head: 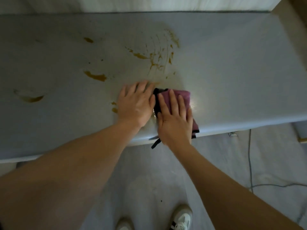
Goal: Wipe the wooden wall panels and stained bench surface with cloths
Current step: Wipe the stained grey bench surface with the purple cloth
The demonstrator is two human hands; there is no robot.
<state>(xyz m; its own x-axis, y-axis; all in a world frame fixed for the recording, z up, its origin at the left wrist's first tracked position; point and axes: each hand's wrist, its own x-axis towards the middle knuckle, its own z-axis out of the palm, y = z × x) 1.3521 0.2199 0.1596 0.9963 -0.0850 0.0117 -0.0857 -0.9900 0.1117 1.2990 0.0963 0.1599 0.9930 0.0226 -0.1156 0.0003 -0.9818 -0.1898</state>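
1. We find the right hand (pixel 174 117) laid flat, fingers straight, pressing a folded mauve cloth with black trim (pixel 186 97) onto the pale grey padded bench surface (pixel 232 72), close to its near edge. The cloth is pinned under the palm, not clenched; one black strip hangs over the edge.

2. The left hand (pixel 136 102) rests flat and released on the bench just beside the cloth, at its 9 o'clock. It grasps nothing and, in our judgement, serves as a brace.

3. Amber-brown smeared stains (pixel 154 60) lie at 12 o'clock from the hands; a thick blot (pixel 96 76) sits at 10 o'clock, a curved streak (pixel 31 97) far out at 9 o'clock, and small spots (pixel 114 108) touch the left hand's outer edge.

4. The smears fan in arcs — thinned but not lifted. We advise refolding to a clean face before the next pass.

5. We recommend firm, overlapping strokes drawn from 12 o'clock toward the near edge, so residue gathers rather than spreads.

6. A wet sheen (pixel 194 105) beside the cloth suggests moisture — finish dry.

7. No wooden wall panels are identifiable in view.
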